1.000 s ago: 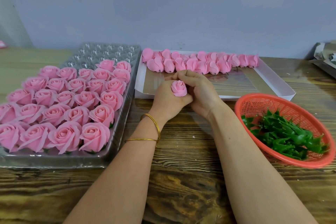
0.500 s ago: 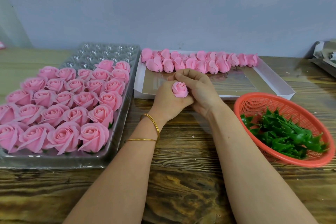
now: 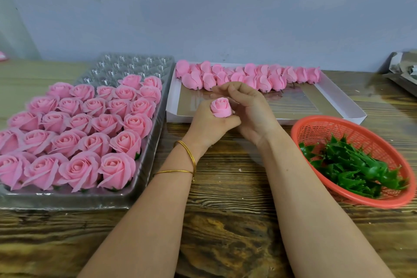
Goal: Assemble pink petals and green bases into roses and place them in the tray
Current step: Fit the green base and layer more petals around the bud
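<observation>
The wooden surface (image 3: 225,187) was spread beneath both grips. To the left of them the clear tray (image 3: 144,165) was seen, its near rows filled with finished roses (image 3: 79,142) and its far cells unfilled. Just beyond the grips the white box (image 3: 338,106) was laid, with loose pink petals (image 3: 259,77) ranked along its far edge. To their right the red basket (image 3: 316,124) was set, with green bases (image 3: 352,169) heaped in it.

A single pink bud (image 3: 221,108) was held upright in the left grip (image 3: 209,126), fingers wrapped round its lower half. The right grip (image 3: 250,108) was curled over it from the right, thumb against the outer petals. Whether a base had been fitted underneath could not be told, since that end was hidden in the palm.

The assembling or shaping of one rose was judged to be in hand. Next, the rose would need to be carried left to an unfilled cell and seated without being crushed.
</observation>
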Tool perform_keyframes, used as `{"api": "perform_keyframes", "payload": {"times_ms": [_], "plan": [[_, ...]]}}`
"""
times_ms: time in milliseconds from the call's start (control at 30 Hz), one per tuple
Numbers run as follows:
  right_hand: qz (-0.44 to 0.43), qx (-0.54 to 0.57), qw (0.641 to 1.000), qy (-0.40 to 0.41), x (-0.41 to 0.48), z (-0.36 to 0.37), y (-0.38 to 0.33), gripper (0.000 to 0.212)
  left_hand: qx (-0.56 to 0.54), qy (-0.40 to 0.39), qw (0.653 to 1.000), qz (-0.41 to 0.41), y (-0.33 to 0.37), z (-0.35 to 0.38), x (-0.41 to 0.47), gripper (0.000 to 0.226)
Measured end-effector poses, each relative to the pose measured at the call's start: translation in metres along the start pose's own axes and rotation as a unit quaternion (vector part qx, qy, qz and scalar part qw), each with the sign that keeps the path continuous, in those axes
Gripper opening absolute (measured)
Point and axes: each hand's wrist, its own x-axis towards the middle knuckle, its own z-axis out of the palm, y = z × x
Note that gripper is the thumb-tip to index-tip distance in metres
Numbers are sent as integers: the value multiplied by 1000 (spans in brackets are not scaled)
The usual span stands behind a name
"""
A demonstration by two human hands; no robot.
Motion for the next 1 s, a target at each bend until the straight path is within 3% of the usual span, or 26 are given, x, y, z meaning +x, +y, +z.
{"api": "perform_keyframes", "payload": {"times_ms": [133,300,467,733,1000], "plan": [[7,20,1000,-16,-2,3,-4,24,-27,-7,1000,-4,2,1,-1,40],[41,-2,999,-14,-5,7,-4,26,-34,-2,999,-6,2,1,-1,22],[57,-31,998,-4,-5,9,-2,27,-31,-8,999,5,3,3,0,29],[48,-32,998,-5,-4,9,2,29,-35,-8,999,0,0,-1,1,19],[50,-36,998,-12,-3,5,2,24,-33,-8,999,-5,-2,-1,3,33]]}}
